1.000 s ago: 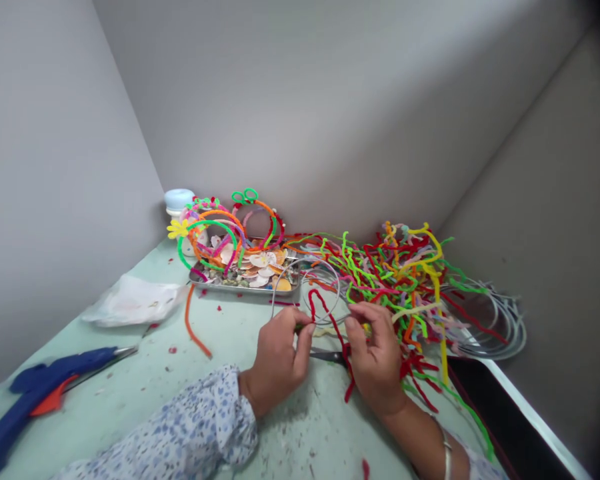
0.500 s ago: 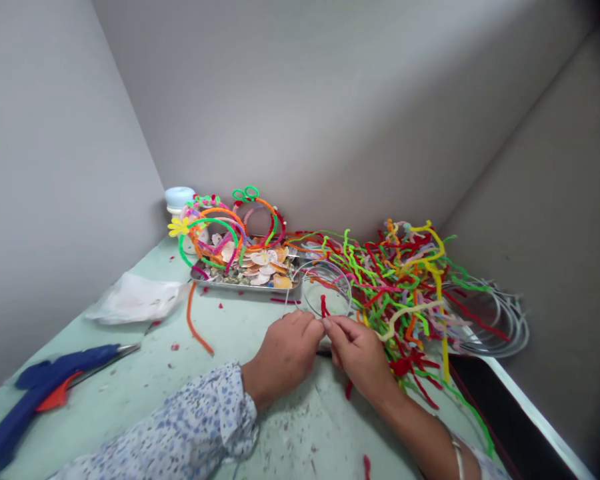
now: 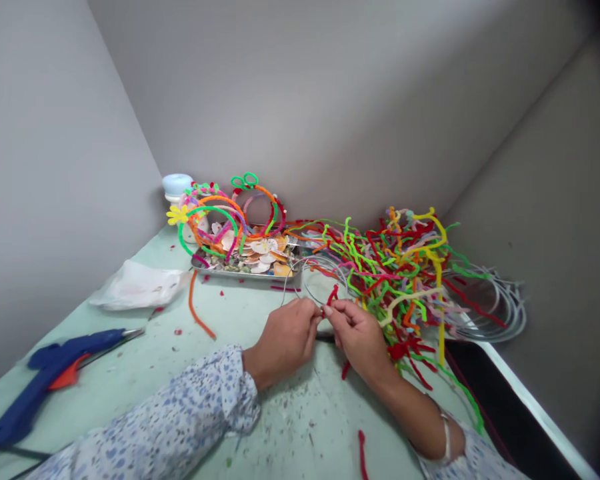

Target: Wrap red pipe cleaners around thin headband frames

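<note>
A red pipe cleaner (image 3: 333, 294) sticks up between my hands, bent at its top. My left hand (image 3: 287, 337) is closed, its thumb and forefinger pinching the lower part. The fingertips of my right hand (image 3: 356, 335) pinch the same pipe cleaner from the other side, touching the left fingertips. Most of the piece between the fingers is hidden. Just behind the hands lies a coil of thin wire (image 3: 347, 280), with one loose strand reaching toward my left hand. A tangled heap of coloured pipe cleaners (image 3: 380, 260) spreads right of my right hand.
A metal tray (image 3: 240, 273) holds shells, with several pipe-cleaner headbands (image 3: 207, 208) on and beside it. At left are a white plastic bag (image 3: 137, 287) and a blue glue gun (image 3: 55, 373) with a cable. A dark flat device (image 3: 490, 400) and clear tubing (image 3: 505, 313) lie right.
The red pipe cleaner's upper end now leans right and looks bent, where it stood nearly straight. Both hands stay together on it. The whole view has shifted slightly.
</note>
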`<state>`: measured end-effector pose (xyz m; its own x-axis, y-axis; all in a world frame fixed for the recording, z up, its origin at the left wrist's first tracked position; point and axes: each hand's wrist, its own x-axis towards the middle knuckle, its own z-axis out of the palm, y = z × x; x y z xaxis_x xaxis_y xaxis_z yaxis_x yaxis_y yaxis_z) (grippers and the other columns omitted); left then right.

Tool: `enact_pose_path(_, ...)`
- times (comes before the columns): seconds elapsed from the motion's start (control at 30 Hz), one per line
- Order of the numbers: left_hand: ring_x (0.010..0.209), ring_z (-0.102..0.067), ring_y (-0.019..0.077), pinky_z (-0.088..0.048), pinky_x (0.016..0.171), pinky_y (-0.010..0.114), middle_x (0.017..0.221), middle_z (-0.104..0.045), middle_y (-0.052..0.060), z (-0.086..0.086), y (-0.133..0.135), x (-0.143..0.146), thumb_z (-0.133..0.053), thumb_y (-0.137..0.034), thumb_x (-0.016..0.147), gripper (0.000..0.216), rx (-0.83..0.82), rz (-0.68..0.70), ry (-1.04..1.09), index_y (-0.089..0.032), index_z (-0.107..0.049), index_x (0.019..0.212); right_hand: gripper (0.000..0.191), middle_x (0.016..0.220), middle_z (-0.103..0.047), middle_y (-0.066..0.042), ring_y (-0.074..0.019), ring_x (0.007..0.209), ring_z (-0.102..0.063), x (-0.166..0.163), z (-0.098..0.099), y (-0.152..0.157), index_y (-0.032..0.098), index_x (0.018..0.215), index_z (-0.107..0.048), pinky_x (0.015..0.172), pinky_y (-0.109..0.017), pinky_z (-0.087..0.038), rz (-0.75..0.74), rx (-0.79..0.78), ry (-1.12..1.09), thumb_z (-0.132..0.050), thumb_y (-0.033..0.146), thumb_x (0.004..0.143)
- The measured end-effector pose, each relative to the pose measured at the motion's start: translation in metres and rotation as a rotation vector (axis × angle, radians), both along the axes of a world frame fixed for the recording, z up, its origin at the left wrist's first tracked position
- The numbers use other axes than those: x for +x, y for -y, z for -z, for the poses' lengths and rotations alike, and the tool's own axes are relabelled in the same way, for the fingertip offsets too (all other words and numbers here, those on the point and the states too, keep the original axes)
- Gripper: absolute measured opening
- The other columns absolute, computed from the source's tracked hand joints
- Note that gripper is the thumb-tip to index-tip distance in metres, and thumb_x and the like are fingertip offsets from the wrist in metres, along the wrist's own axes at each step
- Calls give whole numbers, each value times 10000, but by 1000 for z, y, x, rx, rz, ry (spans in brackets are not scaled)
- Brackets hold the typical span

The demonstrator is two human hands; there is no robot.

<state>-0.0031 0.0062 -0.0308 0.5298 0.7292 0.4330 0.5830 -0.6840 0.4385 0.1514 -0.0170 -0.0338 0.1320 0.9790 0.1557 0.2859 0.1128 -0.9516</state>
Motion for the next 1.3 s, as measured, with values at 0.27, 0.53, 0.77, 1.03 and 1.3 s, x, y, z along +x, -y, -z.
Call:
enact_pose_path(0.27, 730, -545, 173, -388, 659, 287, 809, -594, 33, -5, 2, 1, -369, -216, 935, 136, -51, -33, -9, -186, -492, 888, 197, 545, -489, 46, -118, 487, -426, 0, 3, 4, 189, 807, -661, 485, -236, -349, 15, 185, 157, -552, 336, 877)
enact_pose_path(0.53, 706, -568, 169, -401, 639, 278, 786, -607, 19, -4, 5, 4, -411, -211, 913, 96, -142, -89, 99, -196, -505, 895, 156, 681, -633, 4, -143, 593, -551, 2, 2, 5, 203, 821, -652, 597, -252, -423, 2, 342, 292, -544, 288, 894)
enact_pose_path(0.77, 844, -585, 181, -433, 737, 290, 921, -645, 48, -1, 4, 5, -385, -187, 924, 183, -169, -24, 159, -189, -560, 976, 121, 654, -614, 26, -135, 552, -549, 2, 11, 4, 211, 947, -622, 580, -250, -436, -4, 308, 312, -531, 273, 896)
enact_pose_path(1.03, 815, -575, 177, -426, 722, 286, 889, -642, 45, 1, 3, 4, -405, -178, 916, 168, -132, -38, 146, -182, -572, 935, 107, 634, -595, 31, -132, 554, -540, 3, 11, 4, 210, 906, -631, 567, -245, -434, -19, 324, 303, -546, 272, 884)
enact_pose_path(1.3, 808, -576, 176, -425, 716, 282, 884, -640, 45, 0, 3, 4, -383, -183, 922, 186, -123, -60, 151, -188, -569, 928, 133, 762, -688, -11, -175, 685, -624, 6, 10, 2, 231, 874, -663, 664, -286, -477, -72, 406, 357, -531, 235, 886)
